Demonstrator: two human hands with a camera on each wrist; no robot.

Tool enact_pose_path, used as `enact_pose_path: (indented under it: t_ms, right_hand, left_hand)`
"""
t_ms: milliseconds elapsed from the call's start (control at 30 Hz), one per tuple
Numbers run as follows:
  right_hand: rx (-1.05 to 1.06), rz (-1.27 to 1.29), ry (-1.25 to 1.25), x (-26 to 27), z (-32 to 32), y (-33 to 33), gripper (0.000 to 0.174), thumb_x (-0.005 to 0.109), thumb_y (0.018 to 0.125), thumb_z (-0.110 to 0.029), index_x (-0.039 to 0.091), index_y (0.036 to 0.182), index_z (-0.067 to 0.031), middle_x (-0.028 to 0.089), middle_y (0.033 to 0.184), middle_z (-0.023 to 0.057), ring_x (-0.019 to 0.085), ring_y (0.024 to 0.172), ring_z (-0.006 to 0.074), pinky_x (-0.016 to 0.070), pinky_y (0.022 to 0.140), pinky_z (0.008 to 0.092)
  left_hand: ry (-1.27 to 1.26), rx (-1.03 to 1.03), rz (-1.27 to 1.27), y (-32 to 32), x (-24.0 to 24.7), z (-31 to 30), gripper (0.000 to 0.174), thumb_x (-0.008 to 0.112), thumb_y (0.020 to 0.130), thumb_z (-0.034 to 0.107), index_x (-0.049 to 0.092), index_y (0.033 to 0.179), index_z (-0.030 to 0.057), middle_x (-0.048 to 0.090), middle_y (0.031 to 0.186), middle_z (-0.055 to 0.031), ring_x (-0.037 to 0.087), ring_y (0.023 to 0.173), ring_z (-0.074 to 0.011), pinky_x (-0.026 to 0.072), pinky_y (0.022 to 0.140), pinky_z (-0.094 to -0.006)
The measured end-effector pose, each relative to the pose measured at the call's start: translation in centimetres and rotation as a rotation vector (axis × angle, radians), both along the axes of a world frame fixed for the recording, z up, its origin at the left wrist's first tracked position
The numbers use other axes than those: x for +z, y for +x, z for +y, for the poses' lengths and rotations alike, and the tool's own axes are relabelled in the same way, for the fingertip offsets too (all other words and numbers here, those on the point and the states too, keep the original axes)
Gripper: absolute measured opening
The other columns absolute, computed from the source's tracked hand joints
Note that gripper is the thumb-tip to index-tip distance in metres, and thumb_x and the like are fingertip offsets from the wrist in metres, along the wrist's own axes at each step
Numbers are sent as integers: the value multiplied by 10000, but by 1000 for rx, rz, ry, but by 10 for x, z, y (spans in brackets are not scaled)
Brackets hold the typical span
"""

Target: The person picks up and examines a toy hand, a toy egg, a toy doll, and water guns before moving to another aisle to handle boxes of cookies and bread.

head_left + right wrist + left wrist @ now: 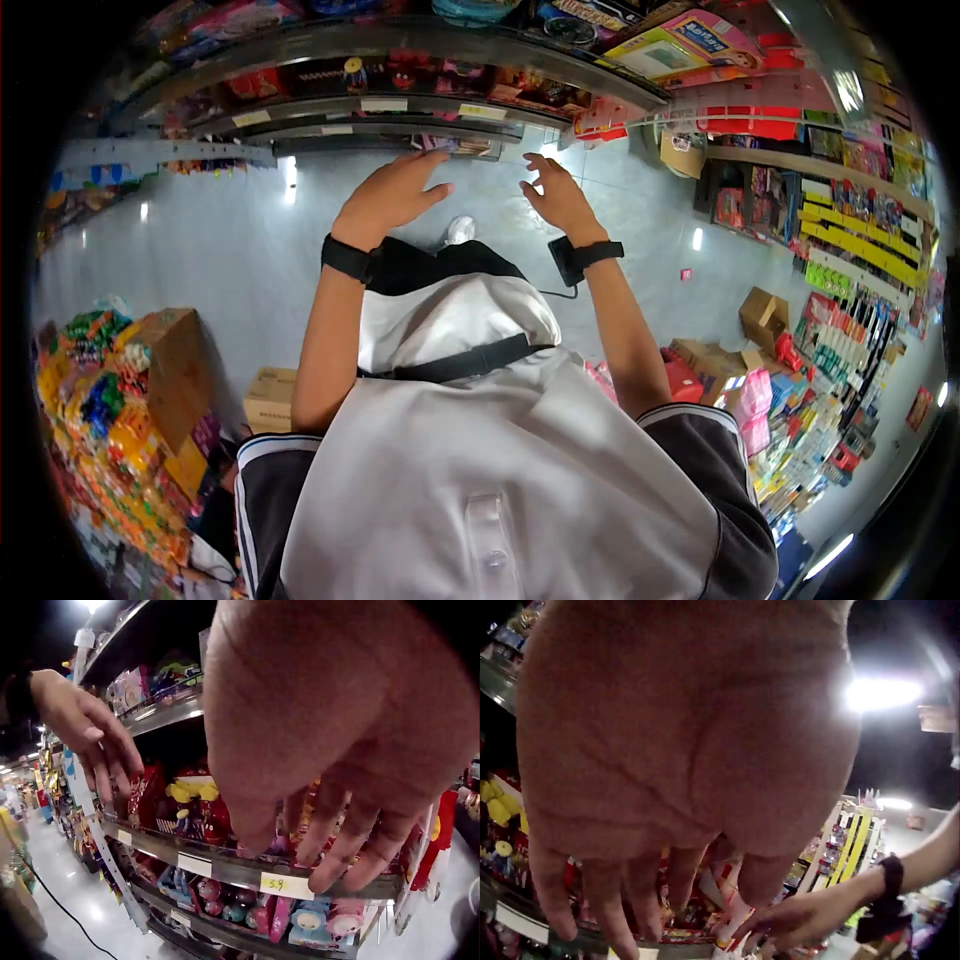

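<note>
Both hands are held out in front of the body, before a shelf of packaged toys. The left hand (pixel 391 199) has its fingers extended toward the shelf edge and holds nothing; its palm (pixel 682 735) fills much of the left wrist view. To its right, the right hand (pixel 562 200) has relaxed, slightly bent fingers and nothing in them. In the right wrist view the right hand (pixel 337 742) hangs before the shelf edge by a price label (pixel 287 885), and the left hand (pixel 86 735) is across from it. Whether any fingertip touches the shelf cannot be told.
Toy shelves (pixel 400 110) curve across the front, with a rack of yellow strips (pixel 860 232) at right. Cardboard boxes (pixel 765 315) and goods stand on the floor at right. Behind at left are a box (pixel 270 398) and a heap of bright packets (pixel 110 420). Grey floor (pixel 240 240) lies between.
</note>
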State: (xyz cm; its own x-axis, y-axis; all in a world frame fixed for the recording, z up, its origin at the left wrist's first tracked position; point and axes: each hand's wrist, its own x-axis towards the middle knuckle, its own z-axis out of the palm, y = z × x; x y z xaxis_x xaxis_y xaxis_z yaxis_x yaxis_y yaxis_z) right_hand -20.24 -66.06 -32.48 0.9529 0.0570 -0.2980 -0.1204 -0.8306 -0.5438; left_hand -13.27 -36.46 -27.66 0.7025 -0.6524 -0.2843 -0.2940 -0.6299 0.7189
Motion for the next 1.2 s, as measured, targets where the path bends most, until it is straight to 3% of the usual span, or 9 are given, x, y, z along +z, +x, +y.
enact_pose_path:
  t_ms: [200,333,500,633,867,1000,1067,1133,1200]
  right_hand:
    - [86,-15,55,-17,-38,10,466,663,913,-202,517,1335,-72,653,1175,155,695,943,306,565,812,427]
    - [2,-29,105,-25,-41,22,495,670,903,-156,510,1349,-14,656,1170,185,694,964,304,559,830,404]
    - [-104,-252,35,-27,-45,59,367,670,890,-87,595,1224,45,689,1065,202,721,809,274,583,659,352]
    - [-154,-278,-137,-41,-62,100,398,673,893,-150,603,1256,-2,741,1053,140,726,982,264,577,816,355]
    - [84,-625,-480,-91,-113,145,395,692,885,-126,605,1258,-30,735,1066,141,724,941,221,564,792,314]
    - [146,-692,-546,-105,-130,163,399,731,883,-161,608,1235,-19,741,1045,142,723,908,216,558,777,316]
    - [156,-725,-527,-113,-135,169,406,757,875,-190,615,1214,-17,747,1020,136,726,884,225,559,790,335]
    - [75,-718,-429,-112,-127,171,369,761,874,-203,640,1172,-21,750,997,131,729,864,235,558,796,346]
    - [3,-637,-376,-103,-118,170,331,760,876,-219,664,1125,-22,752,985,127,729,857,242,556,794,356]
  left_hand:
    - [12,136,142,-31,5,-39,530,622,964,355,519,1392,61,609,1314,-206,582,1192,-393,478,999,-435]
    - [44,194,167,-30,-12,-50,519,622,959,345,522,1376,53,589,1332,-207,577,1196,-396,481,997,-451]
    - [-22,234,131,-12,-51,-82,498,607,971,325,522,1366,33,562,1367,-195,575,1200,-392,490,998,-449]
    - [-283,368,-1,1,-99,-113,499,610,972,284,506,1372,5,541,1397,-201,545,1246,-399,468,1033,-435]
    - [-454,520,28,9,-157,-173,525,621,965,198,459,1420,-7,524,1416,-233,508,1295,-400,433,1080,-435]
    - [-477,505,55,14,-171,-189,518,629,954,168,459,1413,-1,535,1399,-233,550,1244,-405,468,1038,-438]
    - [-471,507,23,15,-182,-195,502,645,937,164,481,1385,6,563,1349,-213,610,1142,-390,517,951,-441]
    - [-471,510,46,16,-187,-199,486,654,920,157,498,1356,9,567,1327,-189,641,1067,-391,558,868,-455]
    - [-511,533,88,14,-191,-203,482,652,924,159,500,1354,5,569,1317,-194,632,1081,-393,551,878,-455]
